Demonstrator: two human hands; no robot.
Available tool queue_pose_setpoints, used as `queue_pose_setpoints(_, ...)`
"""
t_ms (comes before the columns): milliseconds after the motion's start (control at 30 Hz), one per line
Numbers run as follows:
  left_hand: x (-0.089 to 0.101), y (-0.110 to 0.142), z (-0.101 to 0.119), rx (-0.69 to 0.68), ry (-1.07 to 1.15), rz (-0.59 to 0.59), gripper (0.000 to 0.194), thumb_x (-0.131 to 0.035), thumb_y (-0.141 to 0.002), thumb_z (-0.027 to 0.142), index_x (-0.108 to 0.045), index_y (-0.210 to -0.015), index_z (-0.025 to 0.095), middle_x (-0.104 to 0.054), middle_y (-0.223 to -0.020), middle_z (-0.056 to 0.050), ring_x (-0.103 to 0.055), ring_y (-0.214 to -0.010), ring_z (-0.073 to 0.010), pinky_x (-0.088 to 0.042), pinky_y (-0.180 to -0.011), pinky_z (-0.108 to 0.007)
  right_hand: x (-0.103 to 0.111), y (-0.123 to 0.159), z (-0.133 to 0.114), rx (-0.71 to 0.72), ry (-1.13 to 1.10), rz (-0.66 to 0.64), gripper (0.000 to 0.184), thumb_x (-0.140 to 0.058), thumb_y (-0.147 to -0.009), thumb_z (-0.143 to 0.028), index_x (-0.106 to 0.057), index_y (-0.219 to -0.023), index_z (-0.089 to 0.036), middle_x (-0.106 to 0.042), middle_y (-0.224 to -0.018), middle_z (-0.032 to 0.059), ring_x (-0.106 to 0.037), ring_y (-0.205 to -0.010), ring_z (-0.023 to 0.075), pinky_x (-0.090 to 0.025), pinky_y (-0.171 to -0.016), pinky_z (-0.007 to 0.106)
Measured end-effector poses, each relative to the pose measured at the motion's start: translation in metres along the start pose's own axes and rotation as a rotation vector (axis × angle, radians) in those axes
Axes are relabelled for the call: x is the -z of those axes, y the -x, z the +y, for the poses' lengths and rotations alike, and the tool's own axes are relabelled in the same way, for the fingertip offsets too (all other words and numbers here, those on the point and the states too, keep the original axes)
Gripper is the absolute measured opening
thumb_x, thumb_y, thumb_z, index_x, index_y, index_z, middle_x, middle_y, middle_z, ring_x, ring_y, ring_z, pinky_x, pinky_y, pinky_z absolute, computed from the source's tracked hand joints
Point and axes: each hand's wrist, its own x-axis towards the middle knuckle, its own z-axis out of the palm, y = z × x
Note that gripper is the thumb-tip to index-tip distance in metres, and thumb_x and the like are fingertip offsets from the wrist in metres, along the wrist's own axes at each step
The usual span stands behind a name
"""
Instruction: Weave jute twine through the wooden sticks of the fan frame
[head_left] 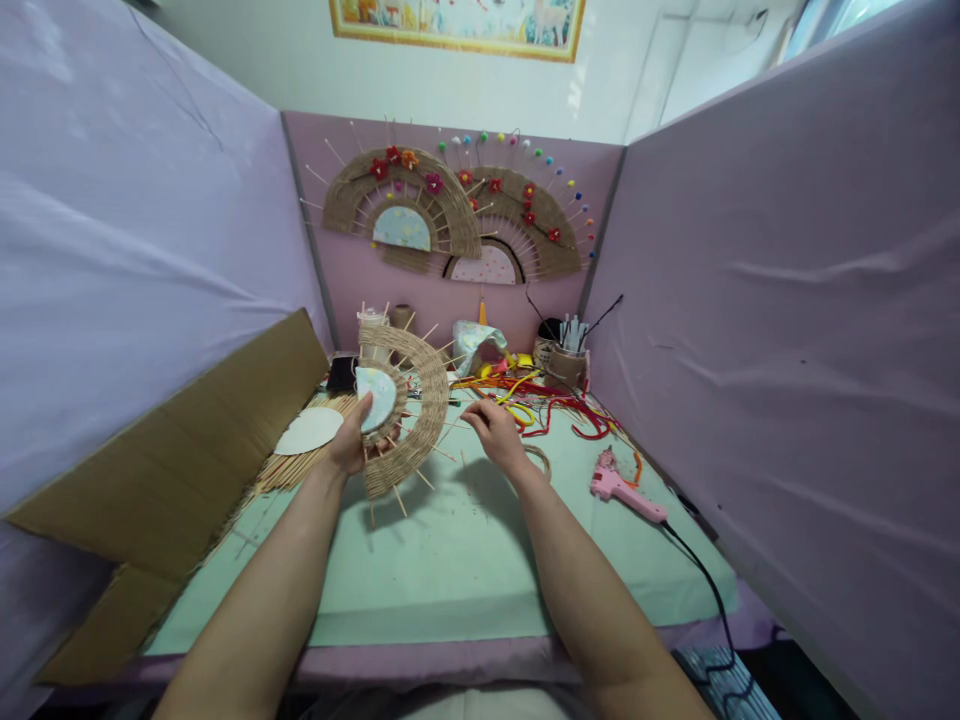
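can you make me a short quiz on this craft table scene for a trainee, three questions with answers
1. What does the left hand hold?
a) the cardboard sheet
b) the woven half-ring
c) the framed picture

2. True or false: the pink glue gun lies to the right of the right hand.

3. Fill in: the two woven pieces on the back panel are decorated with red ____.

Key: 1. b; 2. true; 3. flowers
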Motion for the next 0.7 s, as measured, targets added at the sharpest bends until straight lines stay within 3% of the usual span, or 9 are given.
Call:
queue_pose_setpoints(200, -0.0051, 0.0008, -0.0026, -0.037, -0.016, 0.095, 0.031, -0.054, -0.083, 0.037, -0.065, -0.090, 0.010, -0.067, -0.070, -0.009, -0.063, -0.056, -0.0154, -0.049, -0.043, -0.022, -0.0019, 0.0005, 0.0001, -0.030, -0.004, -0.052, 0.019, -0.053, -0.084, -0.030, -0.061, -0.072, -0.019, -0.062, -0.070, 0.0020, -0.053, -0.066, 0.0146, -0.038, -0.063, 0.025)
queue_pose_setpoints(300, -0.0074, 0.0005, -0.0032, -0.147, -0.036, 0.084, 0.022, -0.064, -0.077, 0.028, -0.062, -0.091, 0.013, -0.067, -0.073, -0.006, -0.062, -0.058, -0.0141, -0.049, -0.044, -0.021, -0.0011, 0.0005, 0.0003, -0.053, 0.008, -0.038, 0.020, -0.054, -0.084, -0.033, -0.060, -0.070, -0.019, -0.060, -0.066, 0.0011, -0.052, -0.065, 0.0143, -0.037, -0.062, 0.024)
queue_pose_setpoints(367, -0.0085, 0.0000, -0.0041, -0.225, -0.062, 0.068, 0.026, -0.070, -0.071, 0.026, -0.061, -0.092, 0.014, -0.066, -0.073, -0.003, -0.061, -0.056, -0.0128, -0.048, -0.043, -0.020, -0.0008, 0.0003, 0.0004, -0.064, -0.003, -0.037, 0.020, -0.053, -0.083, -0.032, -0.060, -0.069, -0.019, -0.059, -0.064, 0.0006, -0.051, -0.064, 0.0142, -0.037, -0.061, 0.024)
queue_pose_setpoints(500, -0.0094, -0.0012, -0.0059, -0.284, -0.093, 0.047, 0.037, -0.076, -0.066, 0.029, -0.058, -0.096, 0.016, -0.065, -0.075, 0.000, -0.060, -0.055, -0.0110, -0.048, -0.042, -0.019, -0.0001, -0.0004, 0.0002, -0.087, -0.056, -0.031, 0.019, -0.051, -0.083, -0.029, -0.060, -0.070, -0.019, -0.058, -0.063, -0.0003, -0.050, -0.061, 0.0134, -0.037, -0.059, 0.024)
queue_pose_setpoints(700, -0.0074, -0.0025, -0.0036, -0.280, -0.072, 0.072, 0.038, -0.072, -0.070, 0.039, -0.057, -0.097, 0.017, -0.065, -0.076, -0.002, -0.061, -0.059, -0.0121, -0.050, -0.047, -0.021, 0.0015, -0.0011, -0.0016, -0.109, -0.089, 0.039, 0.019, -0.054, -0.082, -0.033, -0.059, -0.069, -0.020, -0.056, -0.062, -0.0010, -0.049, -0.060, 0.0135, -0.037, -0.058, 0.024)
